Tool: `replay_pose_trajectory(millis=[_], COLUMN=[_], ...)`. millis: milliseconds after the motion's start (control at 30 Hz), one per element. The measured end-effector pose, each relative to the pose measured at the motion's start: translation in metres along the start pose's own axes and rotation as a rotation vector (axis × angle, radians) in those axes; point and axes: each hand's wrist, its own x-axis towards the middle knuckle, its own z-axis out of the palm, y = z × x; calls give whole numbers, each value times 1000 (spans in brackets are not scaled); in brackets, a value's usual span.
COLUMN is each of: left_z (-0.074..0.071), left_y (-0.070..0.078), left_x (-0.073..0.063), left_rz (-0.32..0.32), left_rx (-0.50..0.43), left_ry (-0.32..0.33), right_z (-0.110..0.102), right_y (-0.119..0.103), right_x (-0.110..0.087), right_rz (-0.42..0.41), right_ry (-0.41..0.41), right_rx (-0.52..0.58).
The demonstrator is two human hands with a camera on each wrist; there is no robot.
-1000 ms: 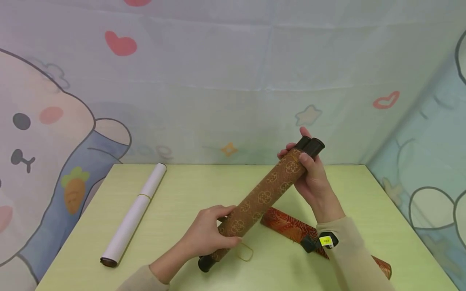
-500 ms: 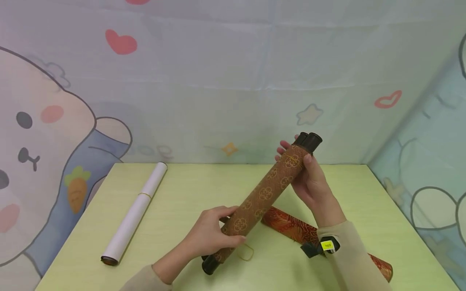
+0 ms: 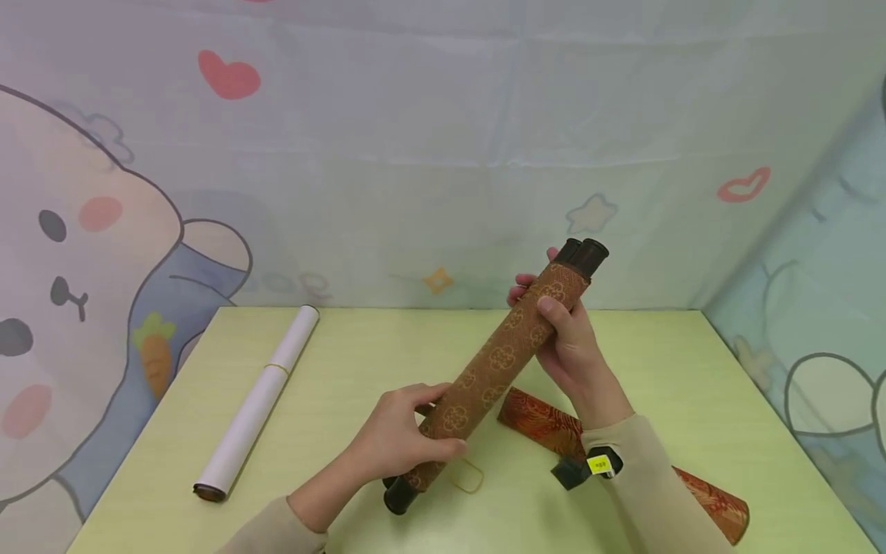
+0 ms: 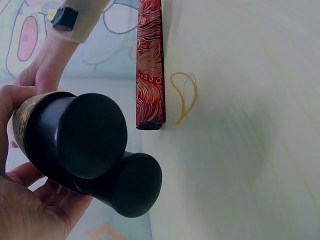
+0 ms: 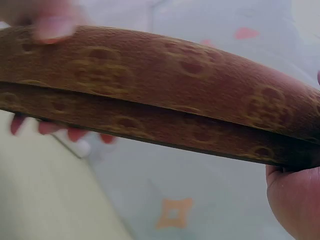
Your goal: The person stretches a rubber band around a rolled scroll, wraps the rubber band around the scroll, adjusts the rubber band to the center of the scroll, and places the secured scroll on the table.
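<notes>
Both hands hold a brown scroll [image 3: 501, 358] with gold flower patterns and black knobs at its ends, slanting up to the right above the table. My left hand [image 3: 398, 438] grips its lower end, thumb across the front. Near the top, my right hand [image 3: 571, 346] grips it with the thumb over the cloth and the fingers behind. In the left wrist view, two black end knobs [image 4: 92, 135] of the scroll face the camera. A lengthwise seam between its two rolls shows along the brown cloth [image 5: 150, 80] in the right wrist view.
A yellow rubber band [image 3: 469, 477] lies on the table [image 3: 374, 338] below the scroll. Partly under the right forearm is a red patterned roll [image 3: 543, 422]. At the left lies a white rolled paper [image 3: 252, 412] with a band round it. A printed cloth backdrop [image 3: 415, 154] hangs behind.
My right hand has shifted down the scroll from its top end, and its thumb now lies further over the front. The scroll's upper end has risen a little. The left hand keeps its grip.
</notes>
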Motion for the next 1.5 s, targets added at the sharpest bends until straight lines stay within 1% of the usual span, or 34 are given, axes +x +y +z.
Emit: replay_pose_trajectory(millis=[100,167,267,400,500,567,667,867,1000,1100,1200,1267,1367,1500], left_z=[0,0,0,0,1,1,0,-1,-1,-1,0,0,0,-1], left_y=[-1,-2,-2,-1,1,1,1,-2,-3,-2,-1,0,0,0], left_x=[-1,-2,-3,-6,-9,-11,-12,-15,-16,-15,-15,-15,-15,-15], left_rz=[-6,-13,-20,-22,-28,-32,-36,-49,-60,-67,-70,-73,-73,-81], left_rx=[2,6,9,12,11,14,18,25,29,24,20,20,27,37], left_ry=[-2,-4,-4,-1,5,13,26,34,22,10,-2,-4,-1,8], right_z=[-1,-4,-6,-3,0,3,8,10,5,1,-2,-3,0,8], right_y=[5,4,-3,-12,-12,-7,2,18,18,12,3,0,6,25], right_x=[-6,-6,-1,11,14,14,11,-3,-10,-10,-6,-3,-3,-10], right_rz=[42,60,49,-28,-37,-23,1,78,104,93,62,49,44,61], right_ry=[-1,6,36,88,83,60,39,47,56,81,119,139,150,151], right_rx=[-68,-67,14,178,210,204,160,35,-13,-6,42,72,89,65])
